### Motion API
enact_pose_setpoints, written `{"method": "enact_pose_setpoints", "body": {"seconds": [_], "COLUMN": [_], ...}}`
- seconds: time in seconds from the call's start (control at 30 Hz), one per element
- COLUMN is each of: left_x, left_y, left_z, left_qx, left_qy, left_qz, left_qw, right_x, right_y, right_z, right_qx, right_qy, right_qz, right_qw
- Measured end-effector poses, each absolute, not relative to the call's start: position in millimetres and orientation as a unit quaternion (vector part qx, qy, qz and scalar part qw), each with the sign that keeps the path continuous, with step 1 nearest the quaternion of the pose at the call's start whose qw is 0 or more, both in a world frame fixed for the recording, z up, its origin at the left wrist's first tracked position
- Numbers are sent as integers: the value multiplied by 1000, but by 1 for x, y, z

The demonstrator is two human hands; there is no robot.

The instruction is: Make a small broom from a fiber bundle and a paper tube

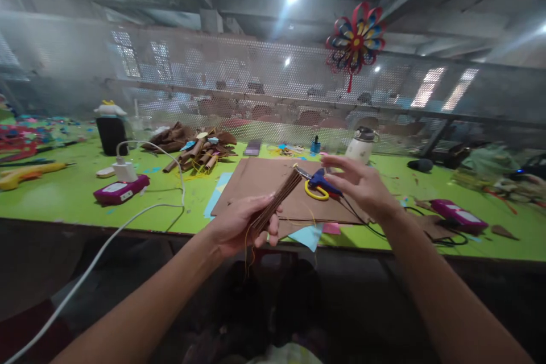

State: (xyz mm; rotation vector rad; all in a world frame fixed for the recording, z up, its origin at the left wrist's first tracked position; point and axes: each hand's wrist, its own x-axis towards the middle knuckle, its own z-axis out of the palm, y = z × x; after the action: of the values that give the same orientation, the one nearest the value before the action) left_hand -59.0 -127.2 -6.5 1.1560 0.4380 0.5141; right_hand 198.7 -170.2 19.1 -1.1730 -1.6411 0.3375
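Note:
My left hand (pixel 239 227) is closed around a folded stack of brown paper (pixel 277 202) that slants up to the right, with a yellow thread hanging from it. My right hand (pixel 358 182) hovers just right of the stack's top end, fingers spread and empty. Under both hands a brown cardboard sheet (pixel 260 182) lies on the green table (pixel 63 193). Yellow-handled scissors (pixel 313 189) and a blue glue gun (pixel 324 181) rest on the sheet beside my right hand.
A pile of brown paper rolls (pixel 196 151) lies at the back left. A pink box with a white charger (pixel 121 185) and its cable sits left; another pink box (pixel 456 213) sits right. A white bottle (pixel 362 145) stands behind. A paper pinwheel (pixel 356 40) hangs above.

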Motion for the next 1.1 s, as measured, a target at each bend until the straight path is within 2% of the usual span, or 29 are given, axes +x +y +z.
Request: {"method": "enact_pose_setpoints", "body": {"seconds": [0.1, 0.23, 0.33, 0.6, 0.77, 1.1], "left_x": [-54, -53, -56, -70, -72, -77], "left_y": [-123, -114, -106, -93, -102, -116], "left_z": [0, 16, 30, 20, -4, -24], "left_qx": [563, 564, 558, 512, 501, 567], "left_qy": [191, 153, 128, 176, 223, 200], "left_qz": [223, 249, 280, 320, 286, 214], "left_qw": [772, 772, 771, 777, 786, 770], "right_x": [167, 150, 153, 205, 234, 252], "right_y": [-152, -124, -114, -121, -131, -143], "right_z": [31, 20, 5, 3, 15, 38], "right_qx": [-401, -293, -299, -375, -411, -445], "right_qy": [-721, -662, -627, -628, -634, -658], "right_qz": [260, 504, 588, 542, 507, 443], "right_qw": [501, 471, 414, 414, 415, 415]}}
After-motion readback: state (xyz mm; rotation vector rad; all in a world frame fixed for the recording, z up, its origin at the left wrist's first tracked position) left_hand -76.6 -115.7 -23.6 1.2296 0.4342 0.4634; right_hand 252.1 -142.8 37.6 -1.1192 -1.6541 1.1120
